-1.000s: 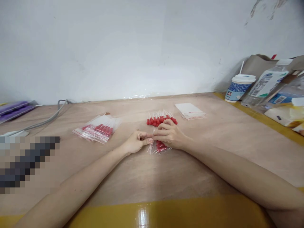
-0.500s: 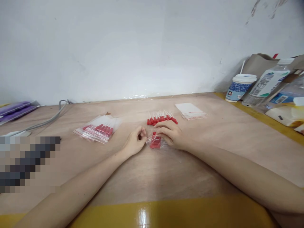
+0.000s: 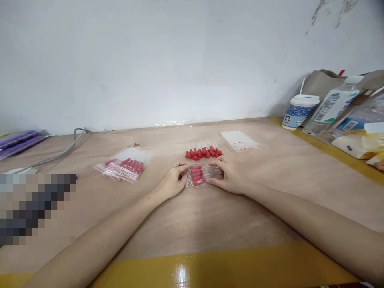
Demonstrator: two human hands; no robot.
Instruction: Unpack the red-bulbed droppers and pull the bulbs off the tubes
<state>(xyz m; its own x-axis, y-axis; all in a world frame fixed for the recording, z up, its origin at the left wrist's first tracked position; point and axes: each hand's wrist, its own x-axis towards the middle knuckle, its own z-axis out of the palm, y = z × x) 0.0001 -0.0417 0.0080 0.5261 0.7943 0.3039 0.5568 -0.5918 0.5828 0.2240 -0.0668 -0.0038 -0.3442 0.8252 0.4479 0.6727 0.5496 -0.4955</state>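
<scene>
A clear zip bag [image 3: 205, 176] lies between my hands at the middle of the table, with several red-tipped white sticks [image 3: 197, 175] side by side in it. My left hand [image 3: 176, 179] pinches the bag's left end. At the other end, my right hand [image 3: 228, 175] grips the bag's edges between thumb and fingers. Just beyond the bag is a loose row of more red-tipped sticks [image 3: 204, 152], heads toward me. To the left sits a pile of filled zip bags [image 3: 124, 162]. A stack of flat zip bags [image 3: 239, 141] rests at the back right.
At the right edge stand a paper cup [image 3: 301, 112] with a straw, a plastic bottle [image 3: 334, 104] and a grey bag [image 3: 322, 80]. A grey cable [image 3: 60, 154] and purple packs [image 3: 21, 143] are on the left. A wall [image 3: 180, 60] closes off the back.
My right hand has shifted from above the bag to its right end and now grips it. The bag looks straighter and flatter, with the red tips lined up. My left hand now pinches its left end.
</scene>
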